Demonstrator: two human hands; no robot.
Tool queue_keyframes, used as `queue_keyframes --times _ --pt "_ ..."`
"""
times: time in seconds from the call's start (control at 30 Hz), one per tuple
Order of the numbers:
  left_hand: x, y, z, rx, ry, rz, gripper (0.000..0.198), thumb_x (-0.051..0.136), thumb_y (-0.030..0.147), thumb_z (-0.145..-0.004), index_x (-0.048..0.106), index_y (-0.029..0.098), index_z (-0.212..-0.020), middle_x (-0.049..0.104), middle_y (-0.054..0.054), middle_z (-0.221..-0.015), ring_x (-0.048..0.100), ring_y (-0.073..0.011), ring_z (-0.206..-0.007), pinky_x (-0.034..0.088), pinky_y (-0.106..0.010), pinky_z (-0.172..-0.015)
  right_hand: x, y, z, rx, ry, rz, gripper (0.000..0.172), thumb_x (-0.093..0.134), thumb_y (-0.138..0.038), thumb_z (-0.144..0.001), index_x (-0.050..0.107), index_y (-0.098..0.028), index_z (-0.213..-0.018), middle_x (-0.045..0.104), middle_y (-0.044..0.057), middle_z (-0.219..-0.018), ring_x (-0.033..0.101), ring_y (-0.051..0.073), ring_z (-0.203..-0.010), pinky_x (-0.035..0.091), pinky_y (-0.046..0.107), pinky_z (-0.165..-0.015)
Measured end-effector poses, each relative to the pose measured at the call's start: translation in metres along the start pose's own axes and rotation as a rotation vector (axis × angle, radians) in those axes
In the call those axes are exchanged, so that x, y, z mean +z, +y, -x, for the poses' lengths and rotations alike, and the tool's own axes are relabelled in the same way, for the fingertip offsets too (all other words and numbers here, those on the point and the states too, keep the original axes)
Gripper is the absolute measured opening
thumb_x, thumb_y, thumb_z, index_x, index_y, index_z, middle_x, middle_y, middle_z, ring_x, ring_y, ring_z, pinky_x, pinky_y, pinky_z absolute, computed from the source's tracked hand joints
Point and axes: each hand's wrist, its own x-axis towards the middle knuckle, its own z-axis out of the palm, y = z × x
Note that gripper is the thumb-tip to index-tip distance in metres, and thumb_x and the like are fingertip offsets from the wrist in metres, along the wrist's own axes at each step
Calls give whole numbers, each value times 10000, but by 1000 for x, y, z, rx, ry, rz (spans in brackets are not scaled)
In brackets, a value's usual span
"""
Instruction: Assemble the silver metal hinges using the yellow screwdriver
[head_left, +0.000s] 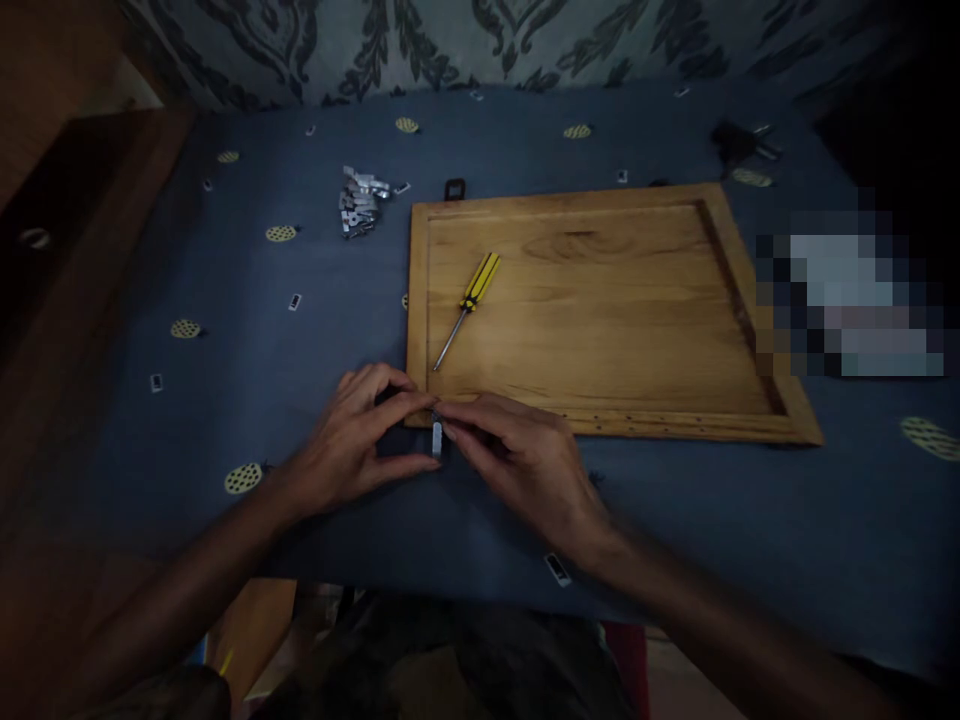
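A framed wooden panel (585, 320), which looks like a cabinet door, lies flat with its near left corner between my hands. At that corner my left hand (364, 430) holds a small silvery metal hinge (436, 438), thumb below it and forefinger at its top. My right hand (517, 455) is closed in a pinch at the hinge's upper end; anything between its fingertips is too small to make out. Beyond the hands, a screwdriver (478, 285) with a yellow and black handle rests on the panel, its tip towards me.
A pile of silvery metal hinges (364, 203) sits on the blue patterned cloth (247, 270), left of the panel. A small black piece (454, 189) lies by the panel's far edge. A dark object (739, 147) is at the back right. Something pixelated stands at the right.
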Motion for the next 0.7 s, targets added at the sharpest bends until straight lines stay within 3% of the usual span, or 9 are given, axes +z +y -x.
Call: queue_keyframes --times 0.13,0.23,0.3,0.4,0.47,0.6,0.7 --pt "1 0 0 -1 9 -1 486 778 506 -927 679 242 -1323 655 -88 -1138 615 -263 -1039 507 -396 -862 -13 -1 -9 63 14 21 213 623 -186 -994 819 -230 -1064 817 40 -915 763 171 -791 613 283 -750" --pt "2 -1 -1 13 26 -4 454 768 493 -940 671 249 -1311 654 -77 -1145 620 -252 -1040 508 -392 -872 -27 6 -27 -10 -6 171 263 569 -166 -986 791 -203 -1121 770 48 -887 718 177 -756 588 294 -726" --pt "2 -1 -1 25 36 -11 436 757 493 -950 667 245 -1297 652 -73 -1144 622 -247 -1035 504 -390 -867 -34 12 -43 -50 -108 377 341 528 -157 -972 760 -221 -1213 745 81 -1019 705 208 -819 569 322 -731" --pt "2 -1 -2 42 46 -24 431 734 513 -963 661 225 -1275 647 -75 -1137 623 -245 -1028 496 -383 -845 -38 18 -66 27 -240 634 418 483 -163 -976 690 -220 -1335 664 144 -1306 694 232 -851 536 336 -683" --pt "2 -1 -2 51 47 -24 431 714 524 -975 653 219 -1273 647 -75 -1137 623 -242 -1030 495 -378 -838 -38 18 -78 95 -226 702 429 483 -202 -1000 643 -212 -1398 621 166 -1382 700 263 -920 543 360 -722" --pt "2 -2 -1 57 32 -17 444 710 527 -978 642 230 -1300 648 -73 -1147 623 -240 -1038 500 -380 -843 -38 17 -97 321 -63 679 442 480 -375 -1065 611 -126 -1406 720 186 -1181 703 351 -1050 549 476 -905" --pt "2 -2 -1 44 27 -16 450 720 533 -970 646 240 -1303 650 -73 -1153 624 -240 -1041 504 -386 -850 -36 20 -111 379 -63 669 467 514 -454 -1058 615 -147 -1396 764 162 -1050 704 377 -1041 532 524 -929"
